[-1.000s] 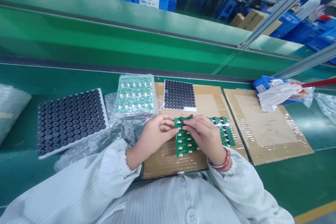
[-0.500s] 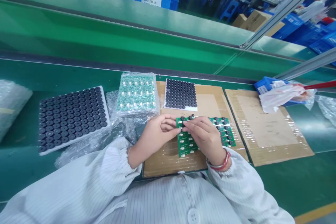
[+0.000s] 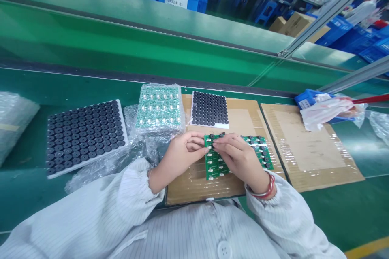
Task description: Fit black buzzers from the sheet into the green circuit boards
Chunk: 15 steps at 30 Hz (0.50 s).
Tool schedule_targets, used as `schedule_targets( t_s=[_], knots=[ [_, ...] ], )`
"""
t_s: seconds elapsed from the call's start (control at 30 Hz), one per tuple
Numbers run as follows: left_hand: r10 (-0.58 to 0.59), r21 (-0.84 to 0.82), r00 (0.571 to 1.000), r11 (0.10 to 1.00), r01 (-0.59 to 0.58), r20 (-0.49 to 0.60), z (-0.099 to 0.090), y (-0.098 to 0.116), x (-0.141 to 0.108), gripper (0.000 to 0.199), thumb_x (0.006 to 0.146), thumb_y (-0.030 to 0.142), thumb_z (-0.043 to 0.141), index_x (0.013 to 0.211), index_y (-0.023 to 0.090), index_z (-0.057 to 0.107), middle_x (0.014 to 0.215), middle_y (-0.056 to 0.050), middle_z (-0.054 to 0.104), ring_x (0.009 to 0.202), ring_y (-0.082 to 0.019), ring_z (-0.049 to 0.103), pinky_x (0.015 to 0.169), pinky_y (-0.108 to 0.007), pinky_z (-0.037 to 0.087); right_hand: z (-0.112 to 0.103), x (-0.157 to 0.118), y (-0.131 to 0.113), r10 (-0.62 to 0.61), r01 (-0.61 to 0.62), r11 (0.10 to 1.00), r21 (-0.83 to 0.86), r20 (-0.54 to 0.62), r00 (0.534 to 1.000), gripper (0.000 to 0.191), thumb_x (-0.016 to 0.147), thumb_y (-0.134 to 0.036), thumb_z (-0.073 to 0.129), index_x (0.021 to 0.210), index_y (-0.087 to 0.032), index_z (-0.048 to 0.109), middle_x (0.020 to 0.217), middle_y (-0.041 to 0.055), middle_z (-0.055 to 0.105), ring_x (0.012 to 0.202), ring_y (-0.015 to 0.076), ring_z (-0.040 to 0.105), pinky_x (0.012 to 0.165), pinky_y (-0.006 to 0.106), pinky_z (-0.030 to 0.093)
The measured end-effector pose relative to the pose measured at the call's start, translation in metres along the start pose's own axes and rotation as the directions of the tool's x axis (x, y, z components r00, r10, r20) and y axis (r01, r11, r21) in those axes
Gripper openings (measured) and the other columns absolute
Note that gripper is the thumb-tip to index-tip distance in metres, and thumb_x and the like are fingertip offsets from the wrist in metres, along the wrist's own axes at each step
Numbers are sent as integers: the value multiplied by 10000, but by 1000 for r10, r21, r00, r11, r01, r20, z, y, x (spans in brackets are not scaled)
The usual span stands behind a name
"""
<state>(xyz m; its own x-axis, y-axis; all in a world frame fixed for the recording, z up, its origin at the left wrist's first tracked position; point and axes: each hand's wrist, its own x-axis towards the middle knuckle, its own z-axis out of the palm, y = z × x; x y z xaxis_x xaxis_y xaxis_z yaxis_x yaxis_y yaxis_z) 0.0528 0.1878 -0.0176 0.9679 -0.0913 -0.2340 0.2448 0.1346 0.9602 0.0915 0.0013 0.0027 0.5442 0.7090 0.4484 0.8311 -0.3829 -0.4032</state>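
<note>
A green circuit board panel (image 3: 235, 156) lies on a cardboard sheet (image 3: 188, 190) directly in front of me, with black round discs along its far side. My left hand (image 3: 179, 160) comes in from the left, its fingertips at the panel's left edge. My right hand (image 3: 240, 158) lies over the panel's middle, its fingertips close to a black disc at the far edge. Beyond the panel is a white-backed sheet of black discs (image 3: 209, 109). A larger sheet of black discs (image 3: 85, 135) lies to my left, and a bubble-wrapped stack of green boards (image 3: 159, 107) stands between the sheets.
Loose bubble wrap (image 3: 18, 123) lies at the far left of the green bench (image 3: 334, 210). A second cardboard sheet (image 3: 304, 145) lies to the right, beyond it a blue box with white plastic (image 3: 322, 109). A metal rail (image 3: 331, 16) crosses the back right.
My right wrist has shifted slightly right, and my right fingers have moved a little on the panel. The panel and my left hand stay nearly in place.
</note>
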Motion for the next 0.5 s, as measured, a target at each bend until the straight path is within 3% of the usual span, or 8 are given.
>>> schedule_targets(
  t_s=[0.13, 0.33, 0.5],
  knots=[
    [14, 4, 1000, 1000, -14, 2, 0, 0, 0, 343, 687, 252, 714, 993, 179, 579, 869, -17, 660, 748, -120, 644, 750, -280, 538, -4, 4, 1, 30, -31, 995, 97, 13, 999, 172, 903, -90, 518, 1003, -197, 606, 884, 52, 633, 854, 208, 574, 755, 389, 513],
    [26, 10, 1000, 1000, -26, 10, 0, 1, -1, 329, 683, 244, 716, 983, 186, 592, 862, -17, 666, 746, -120, 641, 746, -277, 541, 0, 1, 4, 188, -168, 969, 179, -104, 977, 125, 878, -133, 576, 947, -221, 630, 880, 36, 646, 836, 203, 599, 732, 367, 530],
    [26, 10, 1000, 1000, -26, 17, 1, 2, -3, 316, 684, 246, 719, 971, 188, 599, 857, -9, 667, 738, -106, 638, 732, -249, 538, 3, 1, 4, 162, -132, 969, 210, -132, 978, 140, 861, -90, 593, 904, -212, 647, 859, 28, 660, 828, 194, 605, 741, 356, 522]
  ],
)
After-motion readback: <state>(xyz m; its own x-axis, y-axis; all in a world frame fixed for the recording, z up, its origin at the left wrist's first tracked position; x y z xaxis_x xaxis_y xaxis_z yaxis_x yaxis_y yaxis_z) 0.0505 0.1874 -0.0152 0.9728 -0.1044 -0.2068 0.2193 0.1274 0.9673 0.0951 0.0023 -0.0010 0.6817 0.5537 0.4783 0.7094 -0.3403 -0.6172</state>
